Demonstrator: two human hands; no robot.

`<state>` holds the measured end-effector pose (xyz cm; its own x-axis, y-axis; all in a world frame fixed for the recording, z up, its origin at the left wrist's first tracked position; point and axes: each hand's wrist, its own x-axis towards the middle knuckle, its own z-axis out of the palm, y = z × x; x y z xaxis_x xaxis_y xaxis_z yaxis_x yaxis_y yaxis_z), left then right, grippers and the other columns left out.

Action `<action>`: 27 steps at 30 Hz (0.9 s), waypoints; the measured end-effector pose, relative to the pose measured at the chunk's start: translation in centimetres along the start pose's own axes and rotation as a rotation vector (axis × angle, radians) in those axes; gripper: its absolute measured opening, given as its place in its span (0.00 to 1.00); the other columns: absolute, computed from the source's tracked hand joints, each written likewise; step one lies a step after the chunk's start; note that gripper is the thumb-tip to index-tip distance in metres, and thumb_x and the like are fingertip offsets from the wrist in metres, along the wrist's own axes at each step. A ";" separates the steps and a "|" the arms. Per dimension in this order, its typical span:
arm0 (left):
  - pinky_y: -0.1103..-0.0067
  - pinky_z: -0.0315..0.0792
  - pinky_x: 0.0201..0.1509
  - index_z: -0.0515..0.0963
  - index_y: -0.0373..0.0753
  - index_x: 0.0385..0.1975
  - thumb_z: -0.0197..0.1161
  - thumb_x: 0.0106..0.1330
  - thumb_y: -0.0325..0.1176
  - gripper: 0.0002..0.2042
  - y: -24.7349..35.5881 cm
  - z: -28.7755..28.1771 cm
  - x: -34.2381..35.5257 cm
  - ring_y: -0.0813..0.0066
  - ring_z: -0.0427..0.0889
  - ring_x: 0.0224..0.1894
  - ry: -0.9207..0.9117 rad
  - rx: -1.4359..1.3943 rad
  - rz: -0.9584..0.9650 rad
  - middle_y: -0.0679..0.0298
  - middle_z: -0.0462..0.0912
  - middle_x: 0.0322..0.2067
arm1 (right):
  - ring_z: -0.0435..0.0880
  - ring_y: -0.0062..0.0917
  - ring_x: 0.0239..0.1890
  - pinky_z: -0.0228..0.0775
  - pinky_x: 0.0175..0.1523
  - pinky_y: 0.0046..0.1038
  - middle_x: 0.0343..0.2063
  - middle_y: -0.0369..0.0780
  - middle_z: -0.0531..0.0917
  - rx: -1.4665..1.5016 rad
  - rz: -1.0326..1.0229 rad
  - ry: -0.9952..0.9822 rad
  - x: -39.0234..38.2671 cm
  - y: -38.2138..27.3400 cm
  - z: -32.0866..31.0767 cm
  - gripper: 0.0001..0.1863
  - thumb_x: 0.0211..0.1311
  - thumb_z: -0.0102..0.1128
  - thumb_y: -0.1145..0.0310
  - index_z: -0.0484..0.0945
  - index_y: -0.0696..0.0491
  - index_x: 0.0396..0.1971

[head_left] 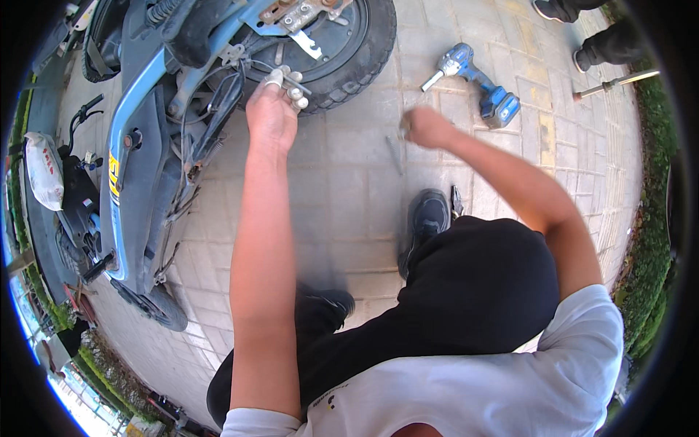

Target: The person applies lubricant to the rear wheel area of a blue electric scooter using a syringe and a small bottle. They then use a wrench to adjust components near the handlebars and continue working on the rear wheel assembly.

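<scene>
My left hand is raised beside the wheel of a blue electric scooter. Pale covers sit on its fingertips, which are closed on a short, thin grey metal rod. Just behind it is the scooter's black tyre, with a silver bracket hanging in front of the hub. My right hand, blurred by motion, is closed like a fist over the paving to the right; whatever its fingers hold cannot be made out. A blue cordless impact wrench lies beyond it, its socket pointing toward the hand.
A slim grey rod lies on the paving below my right hand. Near my shoe is a small black tool. At the upper right stand another person's legs, close to a metal pole. A second scooter is at the left.
</scene>
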<state>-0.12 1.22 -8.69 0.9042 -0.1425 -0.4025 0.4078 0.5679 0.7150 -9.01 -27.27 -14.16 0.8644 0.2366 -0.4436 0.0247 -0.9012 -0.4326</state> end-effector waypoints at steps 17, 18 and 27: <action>0.78 0.66 0.33 0.78 0.39 0.43 0.59 0.72 0.38 0.10 0.8 0.8 -0.5 0.77 0.70 0.29 0.042 -0.005 -0.040 0.68 0.78 0.31 | 0.86 0.27 0.42 0.81 0.48 0.29 0.41 0.44 0.84 1.780 -0.158 0.384 -0.5 -6.1 -2.0 0.08 0.61 0.62 0.82 0.76 0.58 0.39; 0.78 0.66 0.33 0.78 0.39 0.43 0.59 0.72 0.38 0.10 0.7 1.0 -0.4 0.77 0.70 0.29 0.044 -0.012 -0.042 0.68 0.78 0.31 | 0.86 0.28 0.43 0.81 0.49 0.30 0.42 0.45 0.84 1.782 -0.215 0.448 0.0 -6.8 -2.6 0.08 0.61 0.62 0.83 0.76 0.58 0.39; 0.78 0.66 0.32 0.78 0.39 0.44 0.59 0.72 0.37 0.10 0.3 1.8 0.0 0.77 0.70 0.29 0.088 -0.016 -0.030 0.67 0.77 0.30 | 0.85 0.24 0.43 0.80 0.49 0.26 0.40 0.42 0.84 1.718 -0.281 0.590 2.8 -10.0 -1.7 0.08 0.60 0.63 0.83 0.76 0.60 0.39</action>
<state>0.24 -0.04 -7.48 0.8768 -0.0879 -0.4727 0.4316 0.5772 0.6932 -5.99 -18.21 -9.75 0.9783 -0.1877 -0.0882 0.0303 0.5502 -0.8345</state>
